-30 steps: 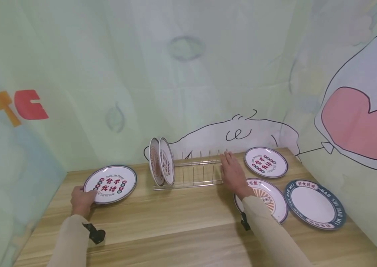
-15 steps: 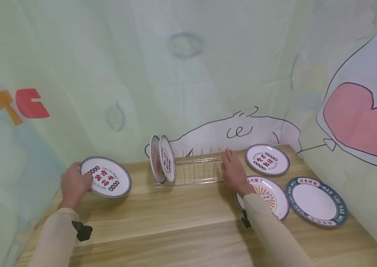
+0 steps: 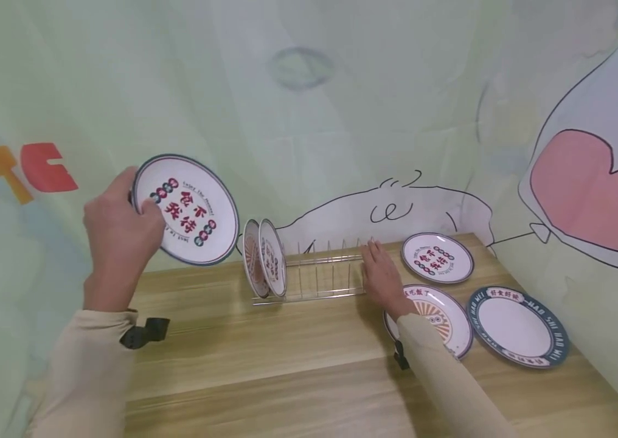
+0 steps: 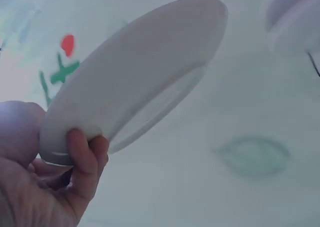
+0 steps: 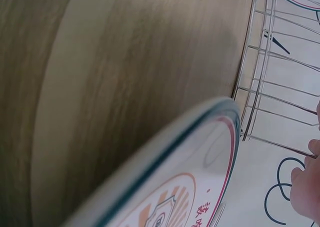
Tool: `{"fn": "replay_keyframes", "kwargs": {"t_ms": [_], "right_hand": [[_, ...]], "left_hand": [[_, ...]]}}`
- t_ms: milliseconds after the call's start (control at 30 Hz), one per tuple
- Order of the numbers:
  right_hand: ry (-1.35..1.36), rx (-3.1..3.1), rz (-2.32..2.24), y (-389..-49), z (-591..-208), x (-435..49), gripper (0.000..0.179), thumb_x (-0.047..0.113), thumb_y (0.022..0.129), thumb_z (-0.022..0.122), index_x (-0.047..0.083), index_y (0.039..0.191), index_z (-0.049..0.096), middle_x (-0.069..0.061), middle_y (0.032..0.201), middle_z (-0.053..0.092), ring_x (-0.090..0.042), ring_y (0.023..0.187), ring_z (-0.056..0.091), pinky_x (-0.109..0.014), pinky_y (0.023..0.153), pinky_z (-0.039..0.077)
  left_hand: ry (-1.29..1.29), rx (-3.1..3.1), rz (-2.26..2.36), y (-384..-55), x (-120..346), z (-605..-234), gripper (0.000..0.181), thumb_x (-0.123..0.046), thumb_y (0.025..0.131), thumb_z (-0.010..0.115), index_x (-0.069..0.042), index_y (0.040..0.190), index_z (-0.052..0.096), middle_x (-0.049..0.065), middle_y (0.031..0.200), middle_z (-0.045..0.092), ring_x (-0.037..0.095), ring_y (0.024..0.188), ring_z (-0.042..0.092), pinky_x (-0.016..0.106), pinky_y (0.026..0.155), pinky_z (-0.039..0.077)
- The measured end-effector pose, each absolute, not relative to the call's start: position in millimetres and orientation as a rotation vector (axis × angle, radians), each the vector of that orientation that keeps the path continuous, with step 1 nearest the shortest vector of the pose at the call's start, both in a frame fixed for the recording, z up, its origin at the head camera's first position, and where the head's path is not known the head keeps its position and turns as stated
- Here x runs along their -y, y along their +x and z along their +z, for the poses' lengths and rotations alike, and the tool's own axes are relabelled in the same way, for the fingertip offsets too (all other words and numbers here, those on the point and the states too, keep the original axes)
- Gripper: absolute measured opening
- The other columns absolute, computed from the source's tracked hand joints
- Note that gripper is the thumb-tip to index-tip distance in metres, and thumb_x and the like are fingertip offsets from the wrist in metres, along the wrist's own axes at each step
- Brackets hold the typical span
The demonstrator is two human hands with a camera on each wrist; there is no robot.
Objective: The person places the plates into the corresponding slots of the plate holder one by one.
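My left hand (image 3: 123, 234) holds a white plate (image 3: 194, 228) with red characters and a dark rim, raised above the table and tilted. The thumb lies on its face; in the left wrist view curled fingers (image 4: 86, 159) support the underside. A wire dish rack (image 3: 317, 297) stands at the back of the table, with two plates (image 3: 274, 258) upright at its left end. My right hand (image 3: 382, 277) is at the rack's right end, its fingertips (image 5: 312, 149) at the end wire in the right wrist view.
On the right of the wooden table (image 3: 265, 359) lie a red-lettered plate (image 3: 446, 274), an orange-rayed plate (image 3: 459, 344) partly under the right forearm, and a blue-rimmed plate (image 3: 514, 328). A printed cloth backdrop (image 3: 205, 91) rises behind.
My left hand has lifted the plate off the left side of the table, raising it and tilting it toward the head view. The right hand stays at the rack's end.
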State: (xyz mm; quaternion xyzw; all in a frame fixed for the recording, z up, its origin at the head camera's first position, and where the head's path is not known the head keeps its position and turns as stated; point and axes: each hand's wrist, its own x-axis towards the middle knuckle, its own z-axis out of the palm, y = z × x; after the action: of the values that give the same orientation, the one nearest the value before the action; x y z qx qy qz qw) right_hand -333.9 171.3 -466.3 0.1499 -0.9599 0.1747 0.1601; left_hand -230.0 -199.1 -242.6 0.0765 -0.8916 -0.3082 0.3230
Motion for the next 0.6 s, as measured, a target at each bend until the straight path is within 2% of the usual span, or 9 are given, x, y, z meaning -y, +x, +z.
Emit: {"fn": "replay_keyframes", "kwargs": {"t_ms": [167,300,400,533,600], "right_hand": [[0.427,2.752,0.491,-334,-464,-171,0.049,0.014,0.103,0.047,-0.002,0.149,0.039,-0.026,0.157,0.035,-0.04,0.15,0.028,-0.049,0.125,0.02],[0.423,2.752,0.503,-334,-464,-171,0.049,0.014,0.103,0.047,-0.002,0.149,0.038,-0.026,0.158,0.034,-0.04,0.15,0.027,-0.049,0.125,0.02],[0.433,2.744,0.504,-335,-465,-171,0.05,0.013,0.103,0.048,-0.002,0.149,0.038,-0.026,0.157,0.034,-0.041,0.15,0.029,-0.05,0.125,0.021],[0.444,2.732,0.51,-335,-466,-171,0.05,0.013,0.102,0.049,-0.002,0.149,0.039,-0.027,0.156,0.036,-0.042,0.149,0.03,-0.05,0.125,0.021],[0.443,2.727,0.512,-334,-467,-171,0.05,0.013,0.102,0.049,-0.002,0.149,0.039,-0.027,0.156,0.036,-0.042,0.149,0.03,-0.05,0.125,0.022]], "left_hand": [[0.043,2.325,-0.773,-238,156,-230,0.052,0.0,0.092,0.045,-0.001,0.144,0.049,0.035,0.118,0.065,0.047,0.091,0.068,0.057,0.076,0.06],[-0.038,2.428,-0.763,-257,129,-237,0.061,0.006,0.083,0.044,0.002,0.144,0.048,0.036,0.101,0.066,0.045,0.077,0.066,0.051,0.061,0.06],[-0.056,2.544,-0.7,-273,111,-246,0.065,0.009,0.076,0.047,0.004,0.141,0.047,0.032,0.093,0.066,0.044,0.076,0.065,0.048,0.059,0.059],[-0.081,2.635,-0.568,-291,91,-261,0.045,0.007,0.077,0.055,0.007,0.122,0.051,0.024,0.082,0.063,0.039,0.07,0.064,0.044,0.056,0.057],[-0.1,2.649,-0.521,-298,82,-269,0.035,0.006,0.078,0.057,0.006,0.112,0.051,0.021,0.075,0.061,0.034,0.062,0.06,0.04,0.05,0.054]]}}
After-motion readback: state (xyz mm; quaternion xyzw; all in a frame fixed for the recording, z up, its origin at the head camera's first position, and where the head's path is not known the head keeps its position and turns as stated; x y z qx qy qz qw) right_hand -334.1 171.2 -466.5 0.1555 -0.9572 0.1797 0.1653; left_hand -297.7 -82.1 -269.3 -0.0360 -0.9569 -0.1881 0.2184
